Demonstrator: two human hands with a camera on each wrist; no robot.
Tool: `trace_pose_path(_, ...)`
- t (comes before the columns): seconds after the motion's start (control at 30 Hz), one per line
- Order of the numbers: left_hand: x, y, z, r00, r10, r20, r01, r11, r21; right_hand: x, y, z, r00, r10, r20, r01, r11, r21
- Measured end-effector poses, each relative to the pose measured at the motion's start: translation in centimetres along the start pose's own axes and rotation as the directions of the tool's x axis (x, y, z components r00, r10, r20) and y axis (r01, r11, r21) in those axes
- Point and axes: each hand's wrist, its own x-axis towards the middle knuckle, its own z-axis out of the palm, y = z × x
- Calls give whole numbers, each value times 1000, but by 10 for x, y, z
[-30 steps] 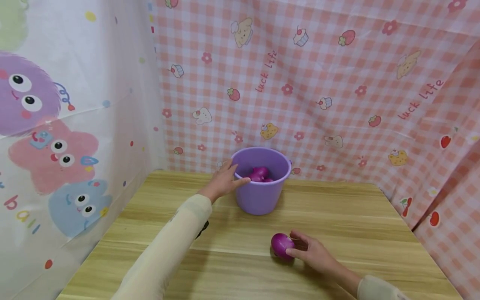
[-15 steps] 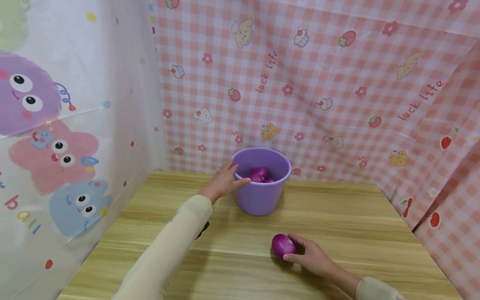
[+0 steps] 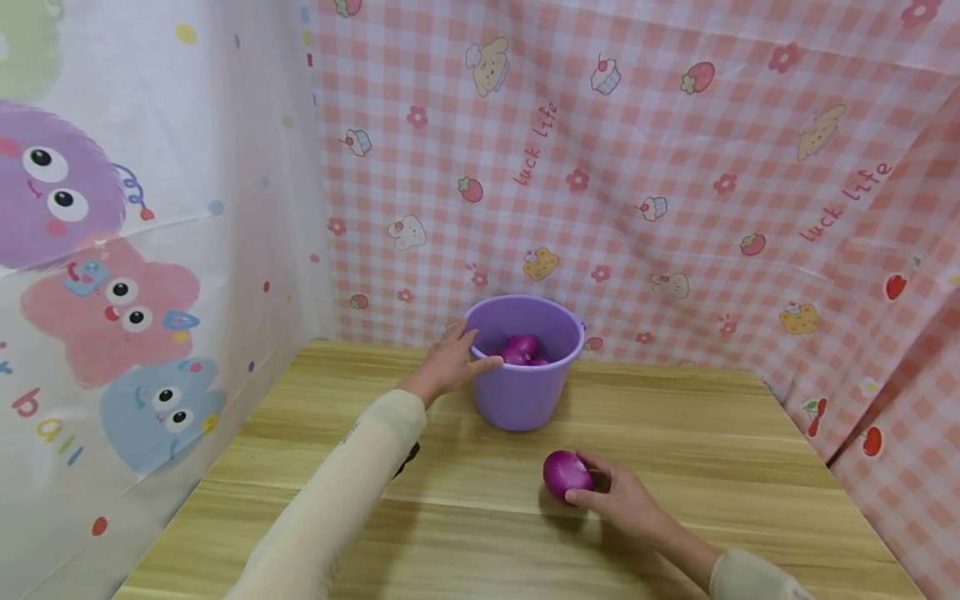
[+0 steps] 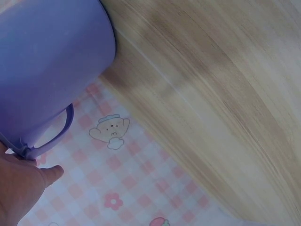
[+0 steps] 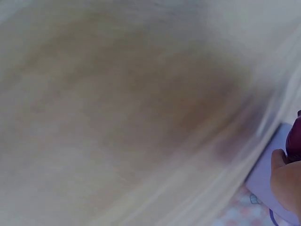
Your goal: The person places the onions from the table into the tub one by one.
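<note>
A purple bucket (image 3: 519,396) stands upright near the back of the wooden table, with several red onions (image 3: 519,348) lying inside. My left hand (image 3: 447,364) holds its left rim, fingers over the edge and thumb along the front. In the left wrist view, that hand (image 4: 21,186) sits by the bucket's handle (image 4: 59,134). My right hand (image 3: 622,504) grips another red onion (image 3: 566,477) between thumb and fingers, in front of the bucket. A shadow falls on the wood below this onion. The right wrist view catches only part of the hand (image 5: 286,181) and its dark onion (image 5: 295,141).
The table (image 3: 697,433) has light wood grain. A pink checked cloth (image 3: 675,167) hangs right behind the bucket, and a white cartoon-print cloth (image 3: 247,250) hangs along the left side. Something small and black (image 3: 407,460) shows beside the left forearm.
The right hand has closed its thumb and fingers round the red onion and raised it slightly, up and away from me. The left hand stays at the bucket's rim.
</note>
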Motion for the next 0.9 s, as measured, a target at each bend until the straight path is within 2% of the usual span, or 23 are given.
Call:
trace_pose_path(0.23, 0, 0, 0, 1000, 3, 1, -3, 1000, -1, 8, -23, -12, 1000, -8, -19, 9, 998, 62)
trace_pose_path(0.6, -1, 1, -1, 1000, 2, -1, -2, 1000, -12, 25, -63, -36, 994, -50, -97, 57, 996, 72)
trace_pose_path(0.9, -1, 1, 0, 1000, -6, 0, 6, 999, -33, 48, -87, -54, 987, -78, -139, 87, 994, 60)
